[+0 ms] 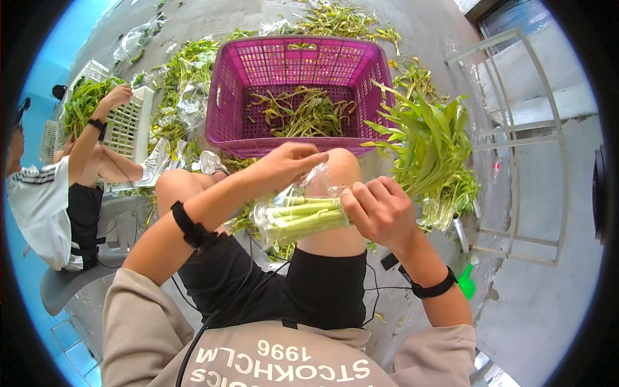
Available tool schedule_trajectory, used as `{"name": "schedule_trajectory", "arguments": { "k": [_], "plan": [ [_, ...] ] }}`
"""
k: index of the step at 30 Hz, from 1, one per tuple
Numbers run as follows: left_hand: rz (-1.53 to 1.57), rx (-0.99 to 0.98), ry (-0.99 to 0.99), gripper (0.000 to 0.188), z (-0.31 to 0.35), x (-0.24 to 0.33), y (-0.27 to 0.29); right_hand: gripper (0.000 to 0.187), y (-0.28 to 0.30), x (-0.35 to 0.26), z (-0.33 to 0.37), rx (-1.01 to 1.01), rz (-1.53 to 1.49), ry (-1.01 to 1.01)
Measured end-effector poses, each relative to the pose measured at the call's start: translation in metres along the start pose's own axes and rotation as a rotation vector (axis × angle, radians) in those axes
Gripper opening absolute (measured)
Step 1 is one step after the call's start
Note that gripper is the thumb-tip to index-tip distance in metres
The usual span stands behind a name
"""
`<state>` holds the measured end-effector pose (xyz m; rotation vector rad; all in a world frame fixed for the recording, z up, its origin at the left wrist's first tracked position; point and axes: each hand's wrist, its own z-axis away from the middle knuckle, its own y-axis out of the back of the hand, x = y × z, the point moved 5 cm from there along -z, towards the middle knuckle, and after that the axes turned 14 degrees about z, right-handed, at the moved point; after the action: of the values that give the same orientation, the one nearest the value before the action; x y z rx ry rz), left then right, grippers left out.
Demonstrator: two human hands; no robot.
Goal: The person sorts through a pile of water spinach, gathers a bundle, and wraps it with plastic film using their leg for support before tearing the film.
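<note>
A bundle of leafy greens lies across my lap, its leaves fanning out to the upper right. Clear plastic film wraps its pale green cut stems, which point left. My right hand is closed around the wrapped bundle, where the stems meet the leaves. Above the stems, my left hand has its fingers curled in and its thumb pointing right. A loose peak of the film rises close beneath that thumb; whether the fingers pinch it is hidden.
A purple plastic crate with some greens inside stands just beyond my knees. Loose greens and plastic scraps litter the floor around it. At left a seated person handles greens over a white crate. A metal frame stands right.
</note>
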<state>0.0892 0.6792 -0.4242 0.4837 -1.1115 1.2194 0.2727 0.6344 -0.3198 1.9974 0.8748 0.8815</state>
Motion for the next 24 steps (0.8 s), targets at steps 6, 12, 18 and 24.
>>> {"name": "schedule_trajectory", "arguments": {
  "k": [6,12,18,24],
  "plan": [
    [0.541,-0.259,0.041,0.072,0.062,-0.035,0.007,0.015,-0.002,-0.013,-0.028,-0.009,0.066,0.11],
    [0.61,-0.194,-0.094,0.067,0.083,-0.017,0.002,0.017,-0.017,-0.019,-0.06,-0.078,0.148,0.111],
    [0.949,-0.129,-0.04,0.089,0.087,-0.03,-0.004,0.026,-0.036,-0.033,-0.069,-0.174,0.105,0.089],
    [0.455,0.071,-0.243,0.081,0.077,-0.038,0.014,0.057,-0.045,-0.033,-0.073,-0.224,0.112,-0.075]
  ]
}}
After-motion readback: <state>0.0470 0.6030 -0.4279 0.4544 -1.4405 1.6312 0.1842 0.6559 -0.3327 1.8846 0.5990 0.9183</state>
